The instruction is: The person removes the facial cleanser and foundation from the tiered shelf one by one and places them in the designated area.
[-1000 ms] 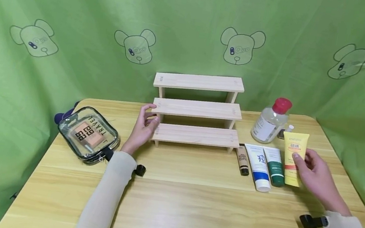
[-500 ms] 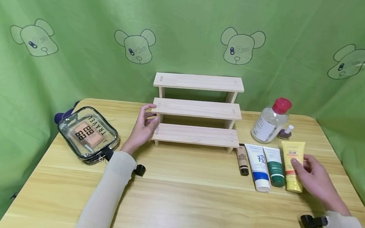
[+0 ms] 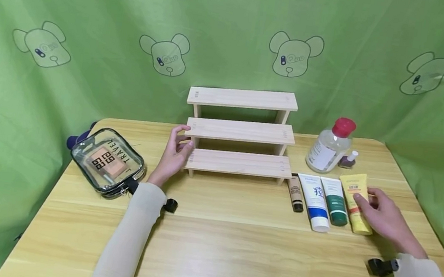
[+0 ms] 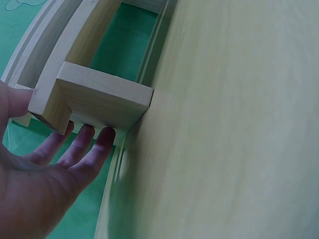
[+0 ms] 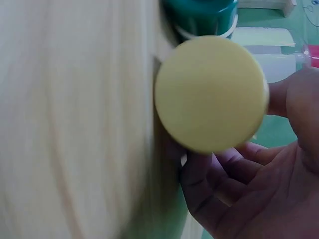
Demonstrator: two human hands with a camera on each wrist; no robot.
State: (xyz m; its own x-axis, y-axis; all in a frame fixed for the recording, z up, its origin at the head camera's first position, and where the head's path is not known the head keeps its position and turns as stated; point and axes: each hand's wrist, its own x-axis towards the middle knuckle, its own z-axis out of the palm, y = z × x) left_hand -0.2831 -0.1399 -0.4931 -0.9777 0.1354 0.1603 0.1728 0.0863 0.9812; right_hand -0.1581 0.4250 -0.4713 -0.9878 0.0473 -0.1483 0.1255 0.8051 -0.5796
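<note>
A person sits at a wooden counter (image 3: 231, 253) before a green bear-print curtain (image 3: 95, 7), both hands at work. The right hand (image 3: 383, 217) grips a yellow tube (image 3: 355, 200), fingers and thumb curled round its body; the tube lies flat on the counter at the right end of a row, just beside a green tube (image 3: 335, 203), then a blue-capped white tube (image 3: 315, 201) and a small brown tube (image 3: 295, 194). The right-wrist view shows the yellow tube's round cap (image 5: 210, 93) end-on, with the fingers (image 5: 219, 169) wrapped beneath it.

The left hand (image 3: 175, 153) rests against the left end of a three-step wooden rack (image 3: 240, 131), fingers fairly straight, thumb on the middle step; the left-wrist view shows the fingertips (image 4: 94, 139) tucked under a step's end. It steadies the rack and clasps nothing.

Behind the row stand a clear bottle with a red cap (image 3: 329, 146) and, touching or just beside it, a small nail-polish bottle (image 3: 347, 161). A clear travel pouch (image 3: 108, 162) sits at the left.

The likeliest upset: the yellow tube sits so close to the green one that a sideways swing of the hand could knock the row askew, and a careless backward lift could tip the small bottle. A loose grip on the smooth tube could also let it slip.
</note>
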